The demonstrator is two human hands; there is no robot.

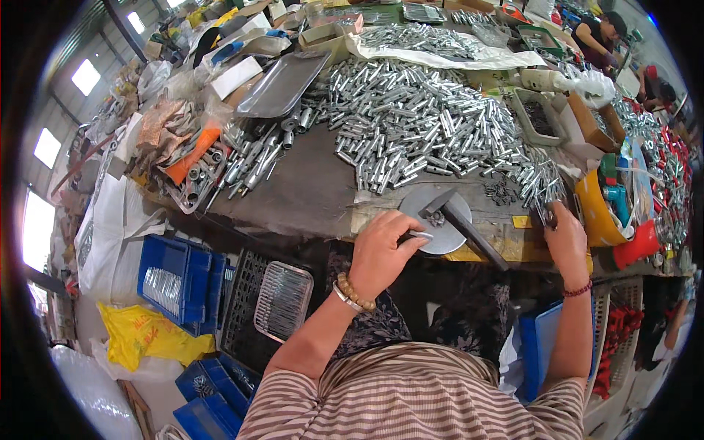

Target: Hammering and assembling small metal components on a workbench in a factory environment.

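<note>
My left hand (384, 251) is closed at the table's front edge, with a small silver metal piece (421, 235) showing between thumb and fingers. Beside it is a round grey metal plate (437, 243), with a few tiny dark parts (435, 218) on it. Across that plate lies a hammer (469, 229), its handle slanting toward the table edge. My right hand (567, 242) is farther right, fingers curled down at the near end of a heap of slender silver metal parts (541, 183). Whatever its fingertips grip is hidden. Small dark pins (501, 192) lie scattered to its left.
A large heap of silver metal cylinders (418, 117) covers the middle of the table. A metal tray (282, 86) and tools (257, 161) lie left. A cut yellow container (598, 209) stands right. Blue bins (172, 275) and a wire-filled tray (284, 301) sit below left.
</note>
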